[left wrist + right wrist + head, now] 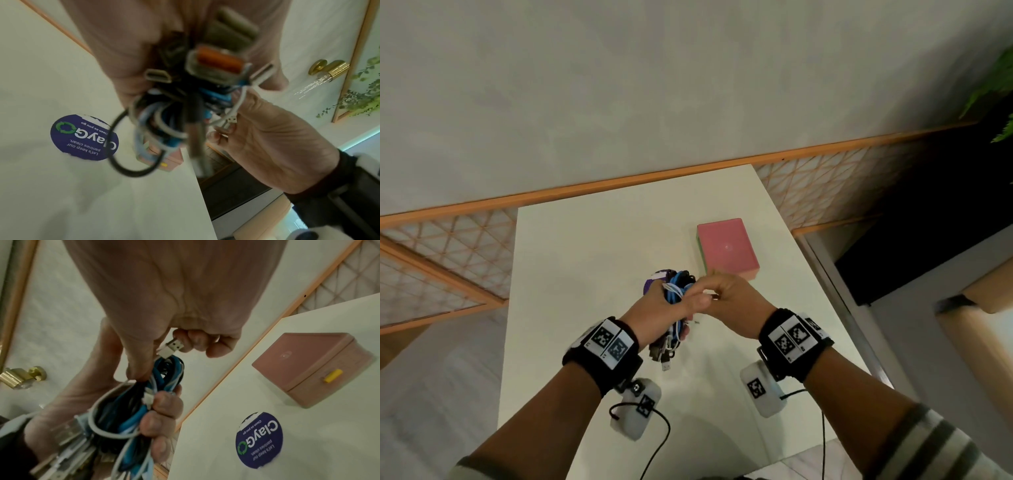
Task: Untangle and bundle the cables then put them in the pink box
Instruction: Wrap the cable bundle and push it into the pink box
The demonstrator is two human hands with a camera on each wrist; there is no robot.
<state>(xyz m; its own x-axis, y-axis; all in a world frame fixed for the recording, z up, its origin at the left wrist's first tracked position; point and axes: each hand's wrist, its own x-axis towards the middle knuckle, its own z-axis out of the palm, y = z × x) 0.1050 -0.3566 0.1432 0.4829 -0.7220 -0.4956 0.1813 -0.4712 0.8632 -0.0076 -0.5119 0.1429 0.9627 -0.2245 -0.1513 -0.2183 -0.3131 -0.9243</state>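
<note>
My left hand point(671, 305) grips a thick bunch of blue, black and white cables point(677, 287), held above the white table point(585, 260); several plugs hang below the fist point(664, 356). In the right wrist view its fingers point(162, 415) wrap the cable bunch point(131, 402). My right hand point(726, 294) is against the bunch and pinches a white USB plug point(171, 348), also seen as the white USB plug point(229, 121) in the left wrist view. The pink box point(726, 247) lies shut on the table just beyond the hands, a yellow latch point(332, 376) on its front.
A round dark-blue sticker point(259, 440) is stuck on the table under the hands. The table's right edge point(822, 274) drops to the floor. An orange-framed lattice rail point(619, 181) runs behind the table, with a green plant point(993, 82) at far right.
</note>
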